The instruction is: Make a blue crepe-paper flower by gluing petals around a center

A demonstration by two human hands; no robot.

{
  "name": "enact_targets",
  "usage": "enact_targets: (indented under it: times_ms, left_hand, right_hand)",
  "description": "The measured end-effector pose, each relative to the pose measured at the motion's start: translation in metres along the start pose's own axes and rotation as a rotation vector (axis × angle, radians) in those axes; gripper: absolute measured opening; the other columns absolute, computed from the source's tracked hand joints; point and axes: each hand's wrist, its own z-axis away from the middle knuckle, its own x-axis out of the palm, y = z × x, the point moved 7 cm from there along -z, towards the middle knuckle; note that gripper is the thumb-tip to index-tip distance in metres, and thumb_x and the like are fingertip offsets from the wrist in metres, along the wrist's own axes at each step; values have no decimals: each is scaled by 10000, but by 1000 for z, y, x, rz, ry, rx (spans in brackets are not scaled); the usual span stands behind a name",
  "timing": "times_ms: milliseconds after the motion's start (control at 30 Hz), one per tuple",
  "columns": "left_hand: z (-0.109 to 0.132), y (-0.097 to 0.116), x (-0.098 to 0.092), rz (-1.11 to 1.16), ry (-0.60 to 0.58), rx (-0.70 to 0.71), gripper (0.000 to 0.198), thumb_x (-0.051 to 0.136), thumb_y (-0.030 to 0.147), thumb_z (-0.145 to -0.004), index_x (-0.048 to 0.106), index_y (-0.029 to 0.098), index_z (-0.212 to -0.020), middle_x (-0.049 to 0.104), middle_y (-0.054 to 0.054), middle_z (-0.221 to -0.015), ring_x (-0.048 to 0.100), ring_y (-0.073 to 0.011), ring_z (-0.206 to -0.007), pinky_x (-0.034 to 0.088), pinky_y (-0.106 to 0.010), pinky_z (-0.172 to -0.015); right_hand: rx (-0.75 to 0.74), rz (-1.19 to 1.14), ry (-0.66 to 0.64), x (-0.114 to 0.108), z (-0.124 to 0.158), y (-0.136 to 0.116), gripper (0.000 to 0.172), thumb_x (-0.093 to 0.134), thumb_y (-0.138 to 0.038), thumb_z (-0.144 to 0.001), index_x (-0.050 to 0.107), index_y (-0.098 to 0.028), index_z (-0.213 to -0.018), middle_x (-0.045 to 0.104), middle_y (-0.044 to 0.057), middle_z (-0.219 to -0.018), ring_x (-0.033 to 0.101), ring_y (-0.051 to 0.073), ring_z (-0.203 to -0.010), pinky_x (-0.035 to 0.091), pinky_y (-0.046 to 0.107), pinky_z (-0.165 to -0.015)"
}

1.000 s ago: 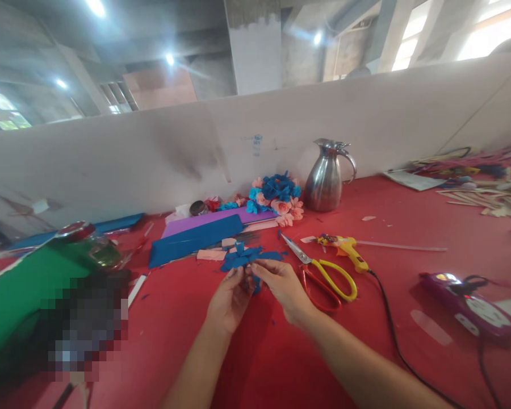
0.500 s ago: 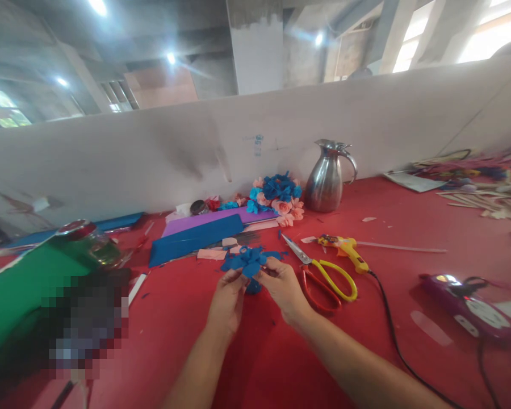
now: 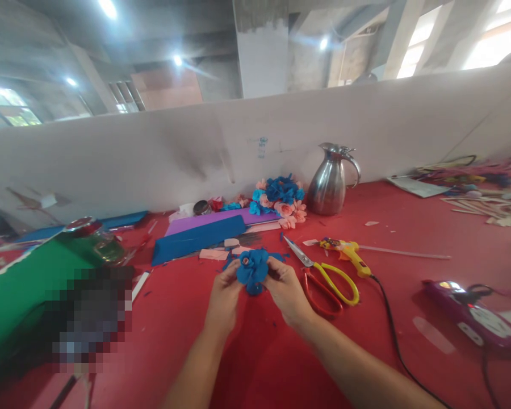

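Observation:
A blue paper flower (image 3: 252, 269) is held between my two hands above the red table (image 3: 162, 352). My left hand (image 3: 226, 292) pinches its left side, and my right hand (image 3: 286, 289) grips the right edge of its petals. Blue scraps and pink paper pieces (image 3: 213, 254) lie just behind it. To the right of my right hand are scissors (image 3: 323, 275) with one red and one yellow handle, their blades apart. A yellow glue gun (image 3: 350, 254) rests beyond them, its black cord running toward the front.
Blue sheets (image 3: 200, 238) and a purple sheet (image 3: 183, 224) lie behind the hands, beside a bunch of paper flowers (image 3: 281, 196). A steel jug (image 3: 329, 184) stands by the wall. A glass jar (image 3: 106, 247) is left, a purple power strip (image 3: 477, 318) right.
The blue flower has been turned so that its rolled centre now faces the camera. Both hands have shifted their fingers to its sides, slightly farther apart. The camera view has moved a little.

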Motion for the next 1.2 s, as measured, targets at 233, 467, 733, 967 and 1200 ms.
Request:
enact_targets:
  times_ms: [233,467,733,967,1200]
  left_hand:
    - [0,-1,-2,-5,-19,14,227,770,255,-671,768,212,-894,735,-42,-903,631,-216,-934,473,-305,-835]
    - [0,-1,-2,21,-11,17,127,779,240,-654,770,199,-774,729,-38,-833,630,-204,-853,476,-311,-799]
    - [2,-3,-2,38,97,-28,96,795,206,-580,750,179,-660,708,-13,-694,600,-157,-702,462,-265,-707]
    - [4,-3,-4,27,182,-27,107,788,192,-573,746,177,-670,700,5,-661,591,-140,-693,447,-243,-713]
    - [1,-10,-1,215,105,-131,116,803,197,-568,736,172,-660,681,-1,-635,563,-106,-584,432,-221,-598]
  right_hand:
    - [30,-3,11,-1,0,2,165,695,-352,-706,694,-205,-780,621,-3,-681,508,146,-632,417,261,-599]
    - [9,-22,10,-1,1,1,149,706,-336,-712,663,-218,-791,610,-17,-684,501,129,-575,428,260,-567]
    - [-15,35,58,-4,0,2,168,695,-356,-717,655,-200,-765,608,-10,-683,517,142,-626,429,260,-602]
    - [-26,80,92,-8,0,3,106,664,-306,-730,666,-208,-770,610,-15,-683,504,139,-620,422,259,-600]
    - [-40,28,88,-9,0,0,86,681,-302,-733,671,-217,-736,612,-14,-676,513,142,-633,426,258,-610]
